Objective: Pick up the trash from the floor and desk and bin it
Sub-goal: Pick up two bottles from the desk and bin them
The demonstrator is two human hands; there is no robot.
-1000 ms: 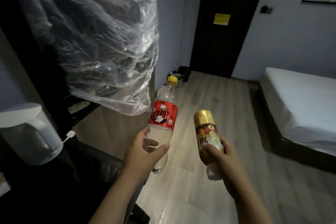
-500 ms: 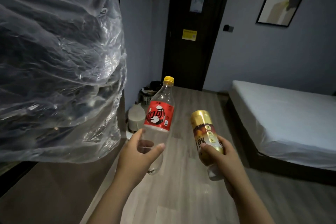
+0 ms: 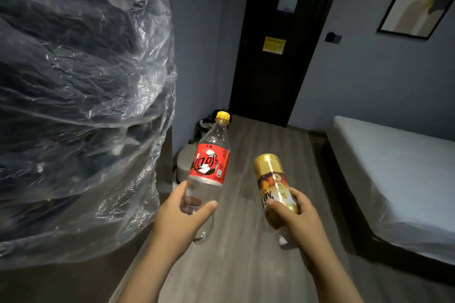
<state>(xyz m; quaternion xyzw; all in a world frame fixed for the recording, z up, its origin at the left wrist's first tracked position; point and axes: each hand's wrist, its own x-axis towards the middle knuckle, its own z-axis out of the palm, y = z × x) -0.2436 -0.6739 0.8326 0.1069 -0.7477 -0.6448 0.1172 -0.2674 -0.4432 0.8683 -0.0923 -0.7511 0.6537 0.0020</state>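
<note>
Presently, the clear plastic bottle with red label and yellow cap point(image 3: 209, 170) is held above the floor, cap uppermost. The left hand point(image 3: 182, 214) grips its lower body, thumb across the front. Just right of that grip, apart from it, the right hand point(image 3: 295, 219) is wrapped round a gold-capped bottle with a brown and gold label point(image 3: 274, 184), which leans left. Both holds are unchanged from a second ago. Beyond the left grip, a black bin point(image 3: 205, 125) stands beside the dark door point(image 3: 283, 56). Clear plastic sheeting point(image 3: 86, 106) hangs to the left and a white-covered bed point(image 3: 394, 167) lies to the right. The white kettle seen earlier has left view.
</note>
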